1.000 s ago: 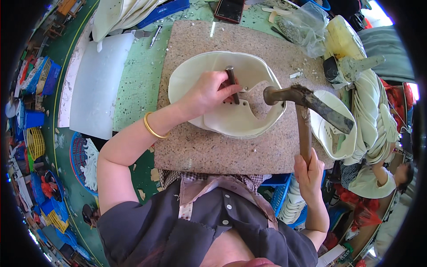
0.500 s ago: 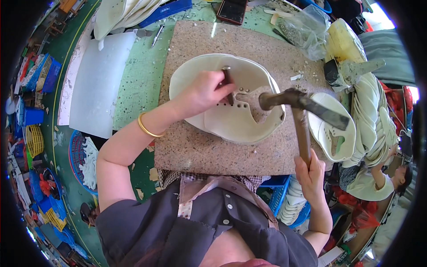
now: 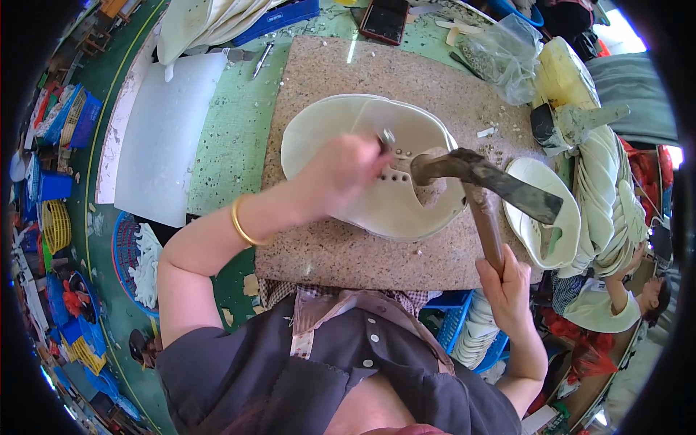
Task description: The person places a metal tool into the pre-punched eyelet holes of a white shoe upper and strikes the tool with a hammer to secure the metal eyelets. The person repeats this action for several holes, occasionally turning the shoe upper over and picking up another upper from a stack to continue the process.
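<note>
My left hand grips a small metal punch and holds it upright on a cream-coloured cut sheet piece that lies on a speckled stone slab. A row of small holes shows in the piece next to the punch. My right hand is closed around the wooden handle of a hammer. Its dark metal head hangs just right of the punch, a little above the sheet.
A stack of similar cream pieces and one loose piece lie to the right. A white board lies on the green bench at left. A clear bag and a phone sit at the back. Another person sits at lower right.
The hammer head has swung left and down toward the punch. My left hand has shifted slightly along the sheet.
</note>
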### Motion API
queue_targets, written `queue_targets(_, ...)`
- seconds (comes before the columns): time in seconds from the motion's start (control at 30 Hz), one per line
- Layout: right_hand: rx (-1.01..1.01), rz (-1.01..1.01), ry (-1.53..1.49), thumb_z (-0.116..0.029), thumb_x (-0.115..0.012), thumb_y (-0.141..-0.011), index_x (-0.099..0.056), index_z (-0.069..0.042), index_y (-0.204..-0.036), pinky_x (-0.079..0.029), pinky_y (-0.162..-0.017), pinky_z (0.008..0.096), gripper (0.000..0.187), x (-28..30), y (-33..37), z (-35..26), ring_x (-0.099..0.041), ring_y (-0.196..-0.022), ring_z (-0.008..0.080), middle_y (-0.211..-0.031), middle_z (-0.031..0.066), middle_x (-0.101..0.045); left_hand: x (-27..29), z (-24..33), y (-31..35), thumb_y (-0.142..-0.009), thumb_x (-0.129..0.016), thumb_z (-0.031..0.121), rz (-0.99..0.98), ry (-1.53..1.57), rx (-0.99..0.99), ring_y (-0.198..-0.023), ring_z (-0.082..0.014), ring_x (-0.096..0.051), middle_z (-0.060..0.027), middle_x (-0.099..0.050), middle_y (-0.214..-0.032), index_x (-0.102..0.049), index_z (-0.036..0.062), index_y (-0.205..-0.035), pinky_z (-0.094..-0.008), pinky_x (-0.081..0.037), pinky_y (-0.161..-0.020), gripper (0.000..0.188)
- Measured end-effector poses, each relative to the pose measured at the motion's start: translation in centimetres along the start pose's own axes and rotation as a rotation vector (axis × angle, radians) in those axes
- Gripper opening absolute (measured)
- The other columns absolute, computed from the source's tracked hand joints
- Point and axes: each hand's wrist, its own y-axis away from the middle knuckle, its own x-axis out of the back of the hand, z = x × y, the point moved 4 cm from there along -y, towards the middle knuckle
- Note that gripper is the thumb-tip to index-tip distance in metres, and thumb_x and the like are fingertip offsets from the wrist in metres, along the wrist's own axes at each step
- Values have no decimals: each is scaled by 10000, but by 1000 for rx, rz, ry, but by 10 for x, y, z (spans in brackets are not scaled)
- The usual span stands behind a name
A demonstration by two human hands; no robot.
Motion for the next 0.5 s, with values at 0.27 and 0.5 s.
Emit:
queue_targets(0.27, 87, 352, -609, -100, -443, -907, -446, 3, -757, -277, -379, 196, 182, 8, -4, -8, -375, -411, 45, -512, 7, -420, 6, -13, 7, -859, -589, 100, -66, 237, 46, -717, -165, -653, -128, -635, -802, -576, -62, -901, -279, -510, -594, 168)
queue_targets(0.5, 162, 49, 38, -119, -560, -847, -465, 0, -766, -347, -422, 305, 172, 1, -12, -19, -470, -436, 140, -537, 91, -473, 3, 25, 20, -836, -599, 82, 67, -316, -208, -647, -246, -616, -158, -588, -733, -542, -47, -819, -291, -479, -574, 142)
